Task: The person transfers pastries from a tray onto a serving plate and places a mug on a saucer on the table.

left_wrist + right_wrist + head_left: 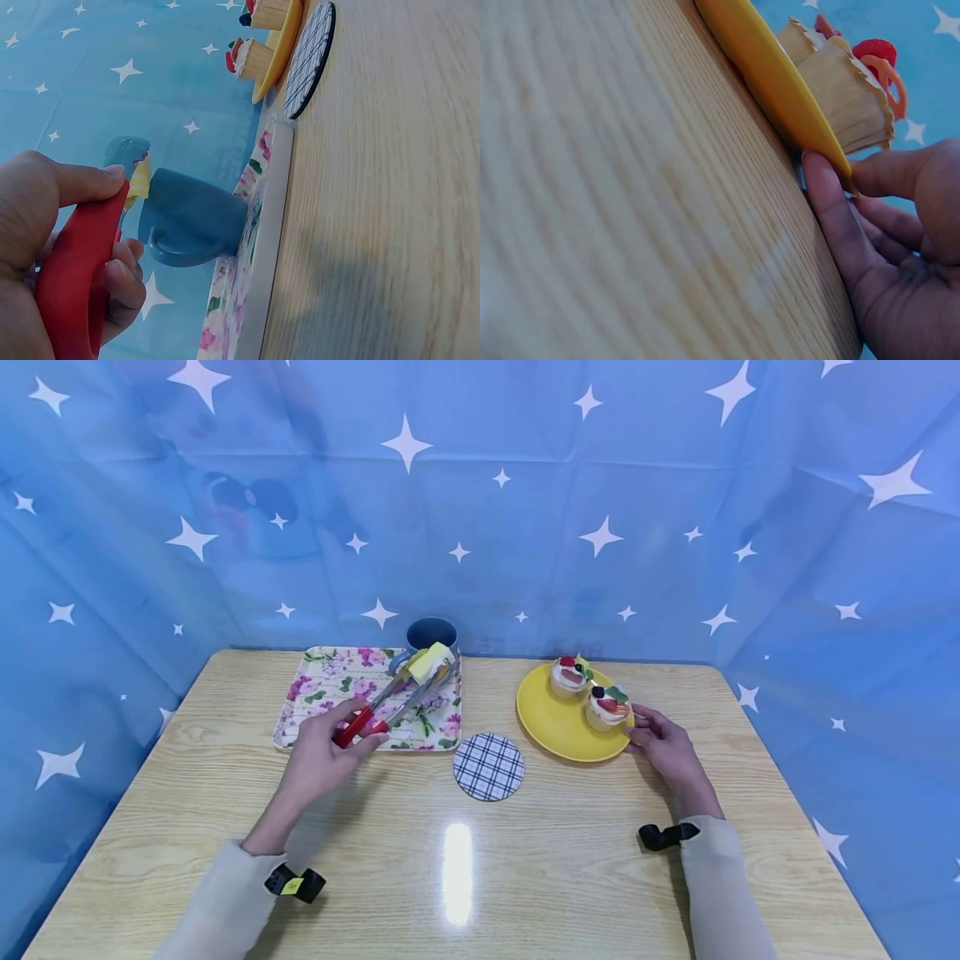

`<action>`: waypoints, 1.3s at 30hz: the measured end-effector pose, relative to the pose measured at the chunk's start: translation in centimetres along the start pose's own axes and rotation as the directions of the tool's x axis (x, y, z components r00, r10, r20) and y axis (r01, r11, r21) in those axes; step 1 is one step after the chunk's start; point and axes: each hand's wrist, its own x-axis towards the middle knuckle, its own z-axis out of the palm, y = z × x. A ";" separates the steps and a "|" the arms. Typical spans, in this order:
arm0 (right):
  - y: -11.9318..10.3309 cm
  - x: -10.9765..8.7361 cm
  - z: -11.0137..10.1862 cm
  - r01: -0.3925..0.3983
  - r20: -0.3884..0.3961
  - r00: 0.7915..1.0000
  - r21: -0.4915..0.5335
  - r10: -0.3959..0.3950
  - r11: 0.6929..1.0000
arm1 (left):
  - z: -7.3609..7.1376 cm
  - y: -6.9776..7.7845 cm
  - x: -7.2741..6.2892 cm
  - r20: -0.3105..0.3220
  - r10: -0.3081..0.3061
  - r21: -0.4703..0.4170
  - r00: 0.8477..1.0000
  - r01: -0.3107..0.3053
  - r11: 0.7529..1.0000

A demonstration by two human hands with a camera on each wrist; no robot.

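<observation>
Head view, left of centre: pinching tongs [366, 716] with the left hand [322, 752], holding the yellow piece [430, 662] near the blue mug [432, 633], above the floral tray [321, 695]; best squeezed evenly. Left wrist view, lower left: gripping the red handle [77, 274]; best to clear the mug. Right wrist view, lower right: pinching the yellow plate [780, 82] with the right hand [900, 285]; best not to tip the cupcakes [846, 97].

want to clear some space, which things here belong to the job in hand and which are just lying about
Seemingly in use:
tongs
yellow piece they hold
plate
two cupcakes on it

Probably just lying about:
mug
flowered tray
checked coaster
</observation>
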 end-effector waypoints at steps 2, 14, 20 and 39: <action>0.0 0.0 0.0 -0.002 0.000 1.000 0.001 0.002 1.000 | 0.3 0.0 0.1 0.007 0.006 -0.014 1.000 -0.006 1.000; 0.1 -0.2 0.0 -0.006 0.008 1.000 0.006 0.006 1.000 | 2.3 0.2 -0.1 0.072 -0.019 -0.038 0.997 0.021 0.999; 0.1 -0.2 0.0 -0.022 0.018 1.000 0.004 0.022 1.000 | 3.0 0.4 0.0 0.084 -0.008 -0.045 0.996 0.011 0.999; -0.3 0.0 0.0 -0.031 0.014 0.999 -0.014 0.032 0.999 | 5.2 1.6 0.5 0.154 -0.034 -0.059 0.988 0.043 0.997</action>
